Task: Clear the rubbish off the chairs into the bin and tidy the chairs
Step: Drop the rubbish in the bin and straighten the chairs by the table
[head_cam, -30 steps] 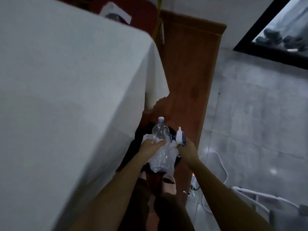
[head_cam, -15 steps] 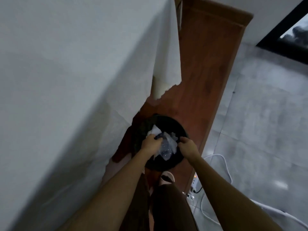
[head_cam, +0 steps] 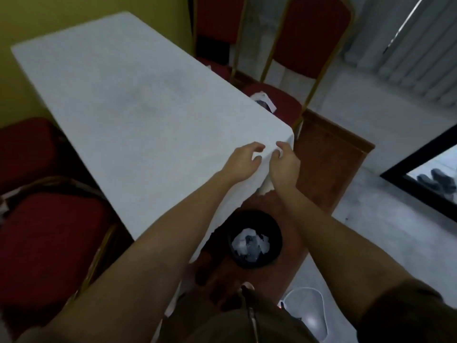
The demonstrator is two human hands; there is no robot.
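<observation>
A round black bin [head_cam: 254, 240] stands on the floor below the table's near right corner, with a clear plastic bottle and crumpled white wrappers [head_cam: 251, 245] inside it. My left hand [head_cam: 243, 160] hovers over the white tablecloth [head_cam: 128, 102] near that corner, fingers loosely curled and empty. Beside it, my right hand [head_cam: 284, 164] also holds nothing, with its fingers apart at the corner's edge. A red chair [head_cam: 279, 100] behind the table's right side carries a white and dark piece of rubbish [head_cam: 264, 100] on its seat.
Another red chair [head_cam: 217, 33] stands further back on the right. Two red chairs [head_cam: 44, 243] sit at the table's left side. A brown wooden cabinet [head_cam: 329, 157] stands right of the bin. White cables [head_cam: 304, 305] lie on the grey tiled floor near my feet.
Both hands let go of the bottle and wrappers in the bin and rose to the table's corner. My view lifted from the bin to the table and chairs.
</observation>
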